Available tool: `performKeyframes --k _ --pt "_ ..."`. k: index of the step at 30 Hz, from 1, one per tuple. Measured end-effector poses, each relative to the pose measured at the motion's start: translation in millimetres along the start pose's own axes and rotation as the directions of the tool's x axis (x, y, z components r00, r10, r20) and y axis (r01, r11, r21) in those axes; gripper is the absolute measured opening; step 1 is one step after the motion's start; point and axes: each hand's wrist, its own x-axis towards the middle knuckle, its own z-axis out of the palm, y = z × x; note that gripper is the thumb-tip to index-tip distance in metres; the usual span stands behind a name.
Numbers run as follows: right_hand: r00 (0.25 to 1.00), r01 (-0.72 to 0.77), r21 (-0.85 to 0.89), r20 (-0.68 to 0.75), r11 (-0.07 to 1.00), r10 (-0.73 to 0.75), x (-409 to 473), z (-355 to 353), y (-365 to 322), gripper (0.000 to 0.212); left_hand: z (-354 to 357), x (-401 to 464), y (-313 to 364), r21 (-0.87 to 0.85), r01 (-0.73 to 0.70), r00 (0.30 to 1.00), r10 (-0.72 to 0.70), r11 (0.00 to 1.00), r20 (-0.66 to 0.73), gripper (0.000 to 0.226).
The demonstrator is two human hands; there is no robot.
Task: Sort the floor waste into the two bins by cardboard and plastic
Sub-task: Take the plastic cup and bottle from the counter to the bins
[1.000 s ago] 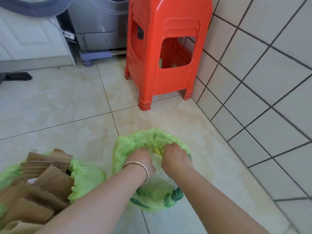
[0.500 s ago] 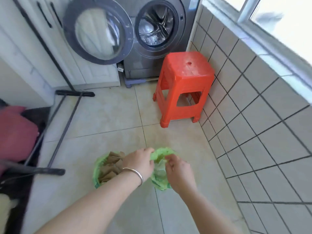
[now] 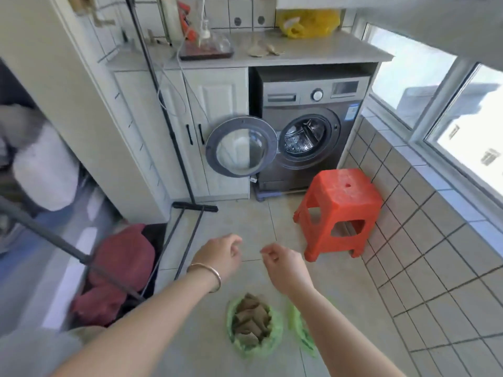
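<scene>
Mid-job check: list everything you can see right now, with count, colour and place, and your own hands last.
bin with cardboard: 1, green liner, brown pieces inside, floor near bottom centre
second bin: 1, green liner, floor right of the first, mostly hidden by the right forearm
stool: 1, red, floor by the tiled wall
washing machine: 1, grey, back wall, door open
cabinet: 1, white, left of the washing machine
yellow bag: 1, on the counter
mop: 1, black, leaning by the cabinet
red cloth bundle: 1, floor at left
bracelet: 1, silver, left wrist
left hand: 1, above the floor, loosely curled, empty
right hand: 1, beside the left, loosely curled, empty
</scene>
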Motion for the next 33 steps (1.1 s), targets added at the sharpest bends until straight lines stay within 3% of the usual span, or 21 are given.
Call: performKeyframes --k 10,14,19,23,27,33 --pt "0.996 0.081 -0.058 0.049 0.995 -0.079 72 -3 -55 0.023 -63 59 -24 -0.11 0.046 0.996 -0.054 0.993 -0.071 0.029" --pt "0.988 0.11 -0.098 0.119 0.989 -0.098 114 15 -91 0.025 -91 78 -44 -0.118 0.088 0.99 -0.1 0.989 -0.097 0.03" --pt "0.98 0.182 -0.152 0.11 0.971 -0.166 171 46 -152 0.027 -133 122 -76 -0.144 0.082 0.977 -0.108 0.986 -0.183 0.031" --pt "0.954 0.293 -0.195 0.126 0.936 -0.272 219 70 -194 0.036 -162 166 -108 -0.109 0.069 0.988 -0.083 0.992 -0.127 0.038" --pt "0.971 0.235 -0.163 0.08 0.958 -0.225 259 92 -231 0.049 -196 212 -141 -0.082 0.06 0.991 -0.069 0.995 -0.114 0.042" --pt "0.989 0.145 -0.052 0.017 0.988 -0.144 325 99 -270 0.05 -240 291 -154 -0.099 0.041 0.991 -0.053 0.994 -0.119 0.042"
